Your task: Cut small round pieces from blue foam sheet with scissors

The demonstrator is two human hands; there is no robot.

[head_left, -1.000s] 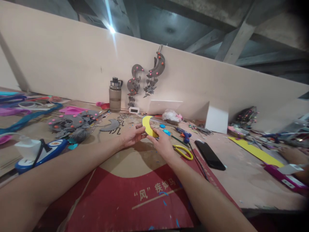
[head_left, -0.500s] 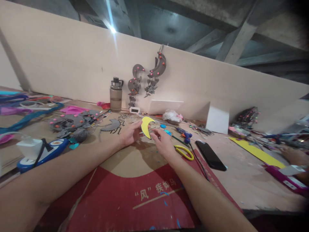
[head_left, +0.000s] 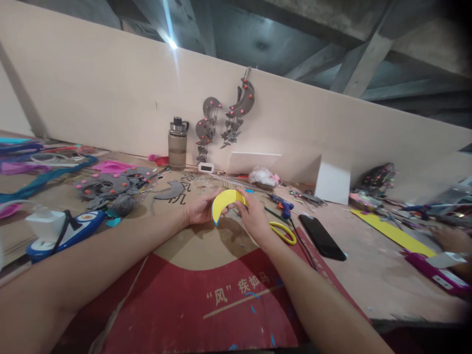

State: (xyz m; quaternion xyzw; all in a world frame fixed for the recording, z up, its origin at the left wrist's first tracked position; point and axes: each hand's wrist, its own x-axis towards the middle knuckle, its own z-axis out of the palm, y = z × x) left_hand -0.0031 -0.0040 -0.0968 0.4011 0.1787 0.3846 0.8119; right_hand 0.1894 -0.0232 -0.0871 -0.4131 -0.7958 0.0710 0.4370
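A yellow crescent-shaped foam piece with a blue underside edge is held between both hands above a red and tan cardboard sheet. My left hand grips its lower left tip from behind. My right hand pinches its right tip with thumb and fingers. The crescent arches upward, its face turned toward me. Yellow-handled scissors lie just right of my right hand.
A black phone, a blue glue gun and a yellow strip lie to the right. A water bottle and grey moon ornaments stand at the back wall. Grey cutouts and a blue-white device sit left. Another person's hand is at far right.
The crescent has been turned between my hands from a near-upright pose to an upward arch, and lowered slightly. Both hands stayed on it and shifted their grip.
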